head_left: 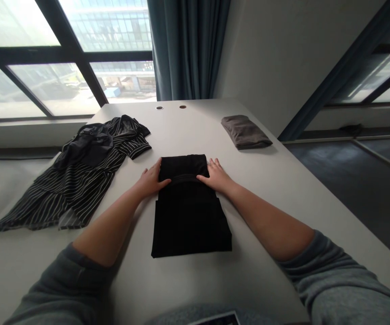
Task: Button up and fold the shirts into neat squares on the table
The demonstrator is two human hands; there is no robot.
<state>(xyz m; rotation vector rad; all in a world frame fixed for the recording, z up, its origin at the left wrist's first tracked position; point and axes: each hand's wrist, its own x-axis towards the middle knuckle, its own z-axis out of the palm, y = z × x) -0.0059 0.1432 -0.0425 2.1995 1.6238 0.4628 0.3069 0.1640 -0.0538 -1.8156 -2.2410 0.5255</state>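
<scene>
Beside tall windows (pixel 42 58), a pale tabletop (pixel 188 128) is laid with three garments. A black garment (pixel 190 221), folded into a flat rectangle, is placed at the middle and is pressed along its far part by the left hand (pixel 151 180) and the right hand (pixel 215 177), held apart and open on either side. So far, a grey bundle (pixel 245 132) has been folded, while a black striped shirt (pixel 80 176) is left rumpled and unfolded.

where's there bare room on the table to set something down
Bare table shows between the striped shirt and the folded grey cloth, beyond the folded black garment, and also in front of that garment. Crowded at the garment's far end, where the left hand and right hand rest on it.
</scene>
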